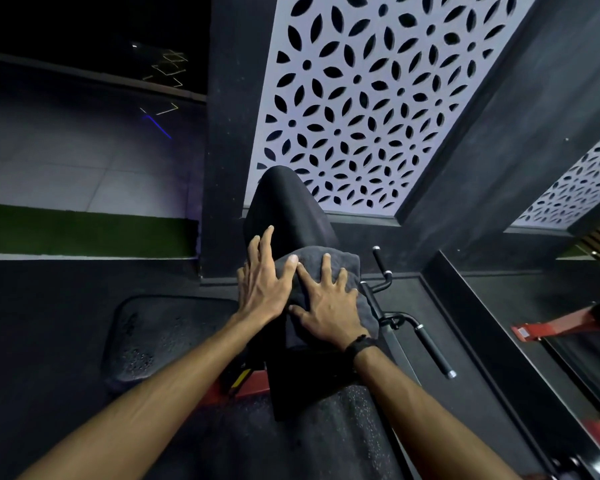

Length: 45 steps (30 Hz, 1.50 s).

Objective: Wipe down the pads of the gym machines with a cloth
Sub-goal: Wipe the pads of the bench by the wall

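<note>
1. A dark grey cloth [326, 271] lies over the long black pad [284, 209] of a gym machine, about halfway along it.
2. The left hand [264, 282] rests with straight, spread fingers, partly on the pad and partly on the cloth's left edge; its grip is wide and holds nothing.
3. The right hand [329, 310] lies flat on top of the cloth, fingers spread (a black band [359, 346] sits on that wrist); its grip is wide too.
4. A second black pad [160, 337] sits low on the left.
5. Black handle bars [430, 348] stick out to the right of the cloth.
6. A white wall panel [378, 98] with leaf-shaped holes stands behind the pad.
</note>
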Each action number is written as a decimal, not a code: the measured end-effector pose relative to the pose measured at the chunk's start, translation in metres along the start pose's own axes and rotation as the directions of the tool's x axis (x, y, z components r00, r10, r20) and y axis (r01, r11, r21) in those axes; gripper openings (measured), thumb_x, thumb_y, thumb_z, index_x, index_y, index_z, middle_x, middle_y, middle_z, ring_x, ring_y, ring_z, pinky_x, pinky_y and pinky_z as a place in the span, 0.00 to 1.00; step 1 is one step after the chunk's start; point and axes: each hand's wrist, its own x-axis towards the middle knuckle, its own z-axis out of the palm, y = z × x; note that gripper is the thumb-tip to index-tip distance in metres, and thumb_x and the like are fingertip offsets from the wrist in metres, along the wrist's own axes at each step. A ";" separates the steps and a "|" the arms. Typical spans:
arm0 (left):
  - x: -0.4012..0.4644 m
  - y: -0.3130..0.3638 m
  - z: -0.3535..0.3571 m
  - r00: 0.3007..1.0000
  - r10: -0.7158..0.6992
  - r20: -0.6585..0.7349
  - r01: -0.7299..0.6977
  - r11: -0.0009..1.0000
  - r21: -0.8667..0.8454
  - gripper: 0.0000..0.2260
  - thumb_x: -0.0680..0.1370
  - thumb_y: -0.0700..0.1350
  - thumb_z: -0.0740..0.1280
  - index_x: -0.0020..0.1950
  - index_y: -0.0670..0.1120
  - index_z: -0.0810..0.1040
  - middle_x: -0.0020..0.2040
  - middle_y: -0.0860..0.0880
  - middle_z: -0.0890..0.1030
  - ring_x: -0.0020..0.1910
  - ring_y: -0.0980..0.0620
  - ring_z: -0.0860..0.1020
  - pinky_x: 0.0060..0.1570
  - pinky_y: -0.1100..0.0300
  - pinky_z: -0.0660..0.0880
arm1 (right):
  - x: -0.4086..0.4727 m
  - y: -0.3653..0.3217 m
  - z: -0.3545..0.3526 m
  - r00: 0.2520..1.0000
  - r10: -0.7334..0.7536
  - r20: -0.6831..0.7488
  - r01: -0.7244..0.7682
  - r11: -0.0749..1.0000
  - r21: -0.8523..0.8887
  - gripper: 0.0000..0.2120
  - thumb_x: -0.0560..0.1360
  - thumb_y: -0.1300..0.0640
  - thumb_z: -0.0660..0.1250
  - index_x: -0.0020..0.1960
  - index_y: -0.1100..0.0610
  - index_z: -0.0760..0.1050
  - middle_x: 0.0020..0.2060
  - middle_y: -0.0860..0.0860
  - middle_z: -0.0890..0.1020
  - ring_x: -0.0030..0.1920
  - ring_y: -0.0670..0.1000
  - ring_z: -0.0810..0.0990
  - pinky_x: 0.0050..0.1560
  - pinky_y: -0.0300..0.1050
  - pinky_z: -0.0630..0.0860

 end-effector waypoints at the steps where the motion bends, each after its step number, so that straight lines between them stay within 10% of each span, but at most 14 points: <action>1: 0.002 0.000 0.002 1.000 0.002 -0.004 -0.002 1.000 0.002 0.31 0.82 0.59 0.59 0.81 0.57 0.50 0.81 0.47 0.54 0.76 0.45 0.64 0.73 0.41 0.57 | 0.004 0.001 0.000 1.000 -0.007 -0.005 0.007 1.000 0.006 0.40 0.78 0.36 0.63 0.81 0.40 0.44 0.80 0.59 0.39 0.77 0.72 0.48 0.68 0.75 0.61; 23: 0.058 -0.019 0.028 0.994 -0.015 -0.104 0.025 0.996 0.090 0.36 0.75 0.69 0.49 0.81 0.56 0.52 0.81 0.48 0.55 0.78 0.49 0.58 0.73 0.46 0.55 | 0.147 0.000 -0.015 0.999 0.019 -0.038 -0.015 0.995 0.103 0.29 0.82 0.40 0.54 0.81 0.42 0.51 0.80 0.62 0.48 0.75 0.72 0.56 0.64 0.72 0.65; 45: 0.198 0.008 0.107 0.853 -0.003 -0.521 0.077 0.990 0.122 0.32 0.80 0.61 0.47 0.78 0.44 0.63 0.79 0.43 0.62 0.75 0.45 0.63 0.74 0.43 0.56 | 0.361 -0.002 -0.018 0.991 -0.113 -0.077 0.130 0.956 0.263 0.27 0.80 0.43 0.59 0.78 0.42 0.60 0.79 0.62 0.50 0.75 0.73 0.51 0.64 0.79 0.59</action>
